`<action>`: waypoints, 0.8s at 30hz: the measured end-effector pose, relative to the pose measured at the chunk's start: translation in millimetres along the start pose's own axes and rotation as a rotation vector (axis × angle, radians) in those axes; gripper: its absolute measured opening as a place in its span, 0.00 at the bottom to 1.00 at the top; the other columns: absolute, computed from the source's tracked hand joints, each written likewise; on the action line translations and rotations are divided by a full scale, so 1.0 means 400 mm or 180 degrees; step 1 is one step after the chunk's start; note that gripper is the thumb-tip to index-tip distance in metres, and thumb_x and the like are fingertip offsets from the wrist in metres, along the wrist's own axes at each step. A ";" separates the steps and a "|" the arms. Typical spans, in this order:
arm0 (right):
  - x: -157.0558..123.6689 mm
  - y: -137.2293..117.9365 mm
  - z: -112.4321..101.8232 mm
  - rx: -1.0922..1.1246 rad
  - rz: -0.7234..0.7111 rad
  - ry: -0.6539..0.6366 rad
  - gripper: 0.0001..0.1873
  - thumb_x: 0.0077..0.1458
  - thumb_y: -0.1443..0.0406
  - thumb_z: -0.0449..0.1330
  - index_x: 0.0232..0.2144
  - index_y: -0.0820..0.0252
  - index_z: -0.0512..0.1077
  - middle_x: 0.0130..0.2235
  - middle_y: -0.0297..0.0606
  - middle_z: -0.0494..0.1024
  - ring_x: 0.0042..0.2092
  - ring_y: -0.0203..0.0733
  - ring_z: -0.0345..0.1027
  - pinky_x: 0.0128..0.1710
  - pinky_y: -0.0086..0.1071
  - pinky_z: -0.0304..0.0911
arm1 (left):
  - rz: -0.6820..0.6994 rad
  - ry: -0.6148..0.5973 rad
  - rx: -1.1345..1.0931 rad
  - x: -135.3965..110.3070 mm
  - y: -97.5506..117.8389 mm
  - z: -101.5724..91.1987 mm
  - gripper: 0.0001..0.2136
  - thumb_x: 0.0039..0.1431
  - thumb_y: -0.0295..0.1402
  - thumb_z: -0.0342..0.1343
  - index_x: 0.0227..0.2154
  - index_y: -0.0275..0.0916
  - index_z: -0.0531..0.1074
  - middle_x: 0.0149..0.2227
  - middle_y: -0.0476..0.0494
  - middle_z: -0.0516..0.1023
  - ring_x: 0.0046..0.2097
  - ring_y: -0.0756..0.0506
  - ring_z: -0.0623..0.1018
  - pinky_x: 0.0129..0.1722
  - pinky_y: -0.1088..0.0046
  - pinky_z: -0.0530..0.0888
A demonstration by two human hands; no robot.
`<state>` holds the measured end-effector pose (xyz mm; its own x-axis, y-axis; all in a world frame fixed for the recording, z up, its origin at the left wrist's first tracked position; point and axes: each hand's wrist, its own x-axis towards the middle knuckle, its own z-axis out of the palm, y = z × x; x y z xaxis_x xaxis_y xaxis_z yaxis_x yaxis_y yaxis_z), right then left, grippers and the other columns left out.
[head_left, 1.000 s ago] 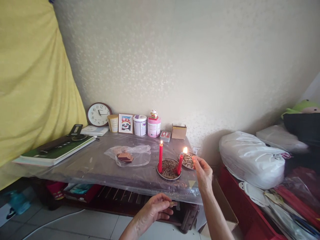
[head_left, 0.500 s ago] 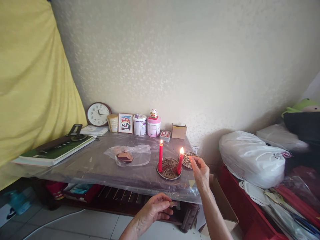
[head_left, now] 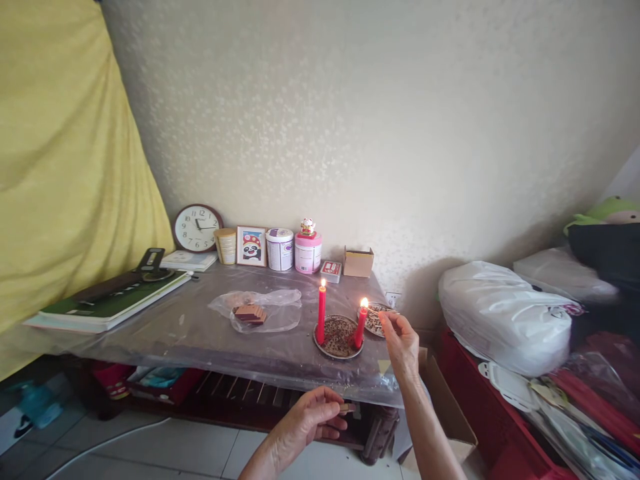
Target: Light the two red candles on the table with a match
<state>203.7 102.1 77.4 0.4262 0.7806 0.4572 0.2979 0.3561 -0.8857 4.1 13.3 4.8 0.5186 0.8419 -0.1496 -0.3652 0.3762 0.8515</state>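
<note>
My right hand (head_left: 401, 340) pinches a matchstick (head_left: 375, 313), its tip at the flame of the shorter red candle (head_left: 360, 327). A taller red candle (head_left: 321, 313), also burning, stands to the left. Both candles are upright on a round metal plate (head_left: 336, 356) with a brown speckled surface; the shorter one leans slightly. My left hand (head_left: 316, 415), in front of the table edge, is closed on a small brown matchbox (head_left: 347, 407), mostly covered by the fingers. Similar small brown boxes (head_left: 250, 314) lie stacked on a clear plastic bag (head_left: 283, 313).
A second round plate (head_left: 371, 325) sits behind my right hand. Along the wall stand a clock (head_left: 197, 228), a picture frame (head_left: 251, 246), tins (head_left: 280, 251) and a small carton (head_left: 358, 263). Right of the table (head_left: 200, 327) are a cardboard box (head_left: 447, 407) and a white bag (head_left: 505, 317).
The flame at the shorter candle has become smaller and lower. Both hands stay in almost the same place.
</note>
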 end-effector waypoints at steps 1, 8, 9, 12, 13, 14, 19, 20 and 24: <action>0.000 -0.001 0.000 0.0002 -0.0001 0.0007 0.17 0.47 0.53 0.59 0.29 0.61 0.74 0.30 0.37 0.77 0.32 0.41 0.67 0.34 0.33 0.62 | -0.0001 0.0004 0.0003 -0.001 0.001 0.001 0.09 0.50 0.34 0.58 0.33 0.36 0.70 0.41 0.39 0.78 0.36 0.47 0.77 0.37 0.70 0.70; 0.002 0.001 0.000 -0.0010 -0.0025 -0.0006 0.17 0.46 0.52 0.59 0.29 0.61 0.74 0.31 0.38 0.77 0.33 0.42 0.67 0.35 0.33 0.61 | -0.0005 -0.0005 -0.0007 0.003 0.002 0.002 0.09 0.50 0.34 0.59 0.33 0.36 0.70 0.42 0.38 0.78 0.36 0.47 0.77 0.37 0.71 0.70; 0.002 0.002 0.000 -0.0015 -0.0019 -0.0008 0.17 0.46 0.52 0.59 0.29 0.61 0.74 0.30 0.38 0.77 0.32 0.42 0.67 0.35 0.33 0.61 | -0.0004 -0.0001 -0.0008 0.004 0.001 0.001 0.09 0.50 0.34 0.59 0.33 0.36 0.70 0.42 0.38 0.78 0.36 0.47 0.77 0.37 0.71 0.70; 0.001 0.002 0.001 -0.0021 0.0003 -0.0028 0.17 0.47 0.53 0.59 0.29 0.61 0.74 0.30 0.37 0.76 0.32 0.41 0.67 0.34 0.33 0.61 | -0.0021 0.0023 -0.0010 0.006 0.001 0.000 0.09 0.49 0.35 0.59 0.32 0.36 0.70 0.41 0.39 0.78 0.35 0.47 0.77 0.36 0.71 0.70; 0.000 0.000 0.001 -0.0019 0.0011 -0.0041 0.17 0.47 0.53 0.59 0.29 0.61 0.74 0.29 0.37 0.76 0.32 0.41 0.66 0.34 0.33 0.61 | -0.0022 0.0026 -0.0011 0.006 0.002 0.000 0.09 0.49 0.35 0.59 0.32 0.36 0.70 0.41 0.39 0.78 0.35 0.47 0.77 0.36 0.71 0.70; 0.000 -0.001 0.001 -0.0015 0.0019 -0.0054 0.17 0.47 0.53 0.59 0.29 0.61 0.74 0.29 0.37 0.76 0.31 0.41 0.66 0.33 0.33 0.61 | -0.0022 0.0020 -0.0013 0.005 0.003 0.000 0.09 0.49 0.35 0.59 0.32 0.36 0.70 0.42 0.39 0.78 0.35 0.47 0.77 0.36 0.71 0.70; -0.005 -0.013 -0.001 0.0000 0.0060 -0.0074 0.17 0.46 0.53 0.59 0.29 0.62 0.75 0.27 0.36 0.75 0.29 0.40 0.65 0.31 0.32 0.61 | 0.0003 0.0023 -0.0017 0.001 0.003 0.001 0.09 0.49 0.35 0.59 0.33 0.36 0.70 0.42 0.39 0.77 0.36 0.47 0.77 0.37 0.71 0.70; -0.006 -0.015 -0.002 0.0001 0.0066 -0.0069 0.17 0.46 0.53 0.59 0.29 0.62 0.75 0.27 0.36 0.75 0.29 0.40 0.65 0.30 0.32 0.61 | 0.0010 0.0023 -0.0016 0.001 0.003 0.001 0.09 0.49 0.35 0.59 0.33 0.36 0.70 0.42 0.39 0.77 0.36 0.47 0.77 0.36 0.71 0.70; -0.008 -0.020 -0.004 -0.0016 0.0074 -0.0065 0.17 0.47 0.53 0.59 0.29 0.61 0.75 0.28 0.36 0.75 0.29 0.40 0.65 0.30 0.32 0.61 | 0.0003 0.0011 -0.0022 0.002 0.002 -0.001 0.09 0.50 0.35 0.59 0.33 0.36 0.70 0.42 0.38 0.78 0.36 0.47 0.77 0.36 0.71 0.70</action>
<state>201.5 96.0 83.3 0.4155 0.7990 0.4348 0.2926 0.3352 -0.8955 3.9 14.2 5.3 0.5155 0.8436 -0.1505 -0.3709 0.3781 0.8482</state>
